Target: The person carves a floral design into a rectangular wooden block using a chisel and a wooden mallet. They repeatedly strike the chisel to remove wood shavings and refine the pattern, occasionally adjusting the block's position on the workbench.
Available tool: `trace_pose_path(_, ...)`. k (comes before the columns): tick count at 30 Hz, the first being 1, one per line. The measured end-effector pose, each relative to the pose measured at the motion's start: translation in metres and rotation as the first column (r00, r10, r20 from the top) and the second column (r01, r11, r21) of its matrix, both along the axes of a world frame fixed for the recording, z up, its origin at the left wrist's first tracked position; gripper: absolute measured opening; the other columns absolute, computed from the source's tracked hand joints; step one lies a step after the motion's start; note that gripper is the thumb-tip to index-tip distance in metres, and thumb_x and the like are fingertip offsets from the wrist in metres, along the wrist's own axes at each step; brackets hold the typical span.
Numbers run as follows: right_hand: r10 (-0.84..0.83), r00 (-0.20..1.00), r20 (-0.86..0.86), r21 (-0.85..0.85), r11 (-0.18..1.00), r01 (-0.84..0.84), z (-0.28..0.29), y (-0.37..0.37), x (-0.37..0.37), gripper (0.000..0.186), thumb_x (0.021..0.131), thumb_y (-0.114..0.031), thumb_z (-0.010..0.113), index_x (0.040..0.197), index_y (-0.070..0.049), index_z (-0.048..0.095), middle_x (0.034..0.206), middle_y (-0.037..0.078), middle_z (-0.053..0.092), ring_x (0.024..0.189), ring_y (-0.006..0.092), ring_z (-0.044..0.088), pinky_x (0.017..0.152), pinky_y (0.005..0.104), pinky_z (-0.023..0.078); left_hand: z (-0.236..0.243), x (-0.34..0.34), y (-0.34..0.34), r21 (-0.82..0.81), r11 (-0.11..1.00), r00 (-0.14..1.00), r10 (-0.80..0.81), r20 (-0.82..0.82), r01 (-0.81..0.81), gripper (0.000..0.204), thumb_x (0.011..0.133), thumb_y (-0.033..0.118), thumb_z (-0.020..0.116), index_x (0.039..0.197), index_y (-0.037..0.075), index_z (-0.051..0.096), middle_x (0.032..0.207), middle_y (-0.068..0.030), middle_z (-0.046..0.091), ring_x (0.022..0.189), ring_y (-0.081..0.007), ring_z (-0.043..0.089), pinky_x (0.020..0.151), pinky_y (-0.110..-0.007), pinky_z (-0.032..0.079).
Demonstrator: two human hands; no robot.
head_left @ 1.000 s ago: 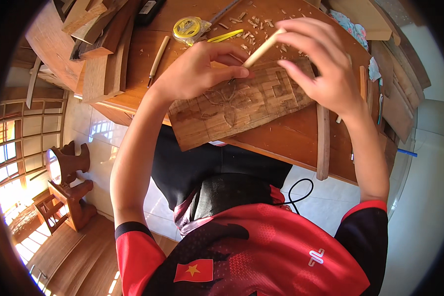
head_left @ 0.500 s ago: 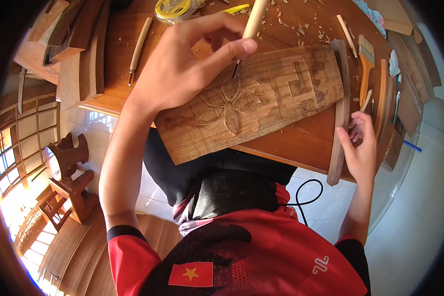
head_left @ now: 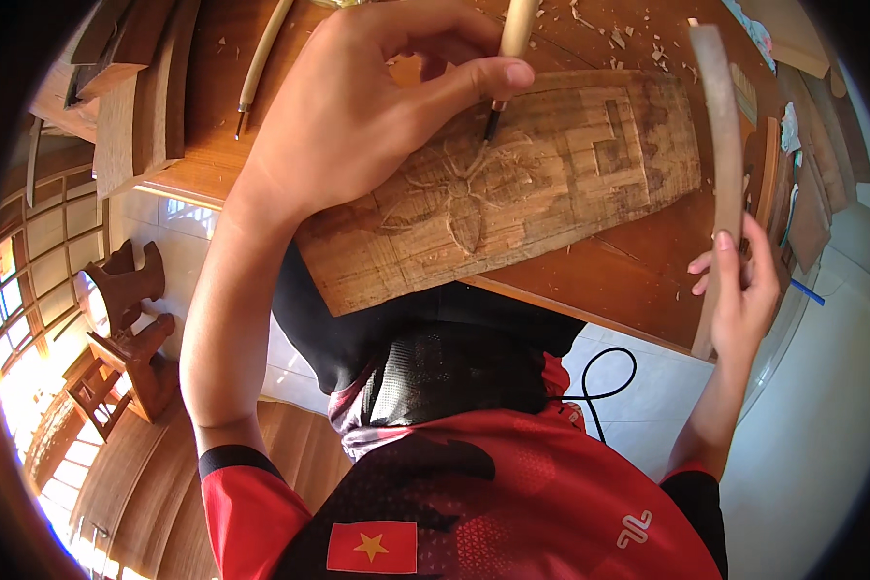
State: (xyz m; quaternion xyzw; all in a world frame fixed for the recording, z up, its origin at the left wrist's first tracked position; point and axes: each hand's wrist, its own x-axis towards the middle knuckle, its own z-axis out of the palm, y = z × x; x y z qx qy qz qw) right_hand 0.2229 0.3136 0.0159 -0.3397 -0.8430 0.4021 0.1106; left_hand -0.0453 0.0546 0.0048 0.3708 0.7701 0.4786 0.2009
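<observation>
My left hand [head_left: 348,126] is closed round a carving chisel [head_left: 518,29] with a pale wooden handle. The chisel stands nearly upright, its dark metal tip at the upper part of a flower carved in relief on a brown wooden board [head_left: 561,208]; whether the tip touches is hard to tell. Beside the flower, the board bears a raised angular shape. The board lies slanted across the table, its near left corner jutting over the edge above my lap. To its right, my right hand [head_left: 747,295] grips a long, narrow wooden stick [head_left: 720,106], raised with its far end pointing away.
Another chisel [head_left: 259,60] lies on the table [head_left: 599,290] at the left. Wooden planks [head_left: 143,145] are stacked beyond it, with more pieces [head_left: 810,184] at the right. Wood chips are scattered at the back. A black cable [head_left: 604,353] loops below the table edge.
My right hand has taken hold of the wooden stick and lifted it from beside the board. My left hand has moved the chisel slightly right and down over the flower carving.
</observation>
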Motion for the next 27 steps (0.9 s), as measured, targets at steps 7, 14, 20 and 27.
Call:
trace_pose_path(7,0.172,0.981,-0.092,0.003,0.985,-0.172,0.036,0.010,-0.026,0.039,0.107,-0.011,0.057,0.141,0.008,0.053,0.093,0.009,0.068,0.071,0.0106,0.063,0.056,0.0239,0.046,0.005,0.007,0.002,-0.038,0.999,0.998,-0.005,-0.061,0.002,0.029,0.098,0.025,0.071,0.110,-0.001,0.074,0.094,-0.0079,0.075,0.088,-0.0135,0.066,0.085,-0.029,0.048)
trace_pose_path(14,0.352,0.935,-0.039,0.077,0.934,-0.348,0.062,0.015,-0.050,0.038,0.108,-0.010,0.053,0.141,0.008,0.053,0.084,0.007,0.065,0.067,0.0085,0.057,0.056,0.0230,0.042,-0.001,0.006,0.004,0.105,0.994,0.999,0.013,-0.036,-0.009,0.020,0.096,0.018,0.073,0.102,-0.001,0.076,0.084,-0.0073,0.074,0.069,-0.0140,0.062,0.063,-0.031,0.048)
trace_pose_path(20,0.389,0.919,0.066,0.154,0.906,-0.395,0.083,0.021,-0.094,0.047,0.108,-0.028,0.055,0.140,0.006,0.055,0.083,0.005,0.060,0.061,0.0054,0.050,0.054,0.0215,0.040,-0.003,0.005,0.004,0.099,0.995,0.997,0.034,-0.064,-0.028,0.019,0.096,0.018,0.073,0.100,0.000,0.077,0.083,-0.0073,0.073,0.068,-0.0136,0.061,0.062,-0.030,0.047)
trace_pose_path(27,0.435,0.893,0.116,0.052,0.895,-0.442,0.079,0.026,-0.148,0.051,0.111,-0.030,0.046,0.147,0.006,0.048,0.106,0.004,0.059,0.059,0.0010,0.044,0.048,0.0160,0.040,0.012,0.010,0.003,0.065,0.997,0.997,0.042,-0.071,-0.037,0.020,0.097,0.019,0.073,0.101,0.000,0.077,0.083,-0.0066,0.073,0.066,-0.0133,0.059,0.060,-0.030,0.045)
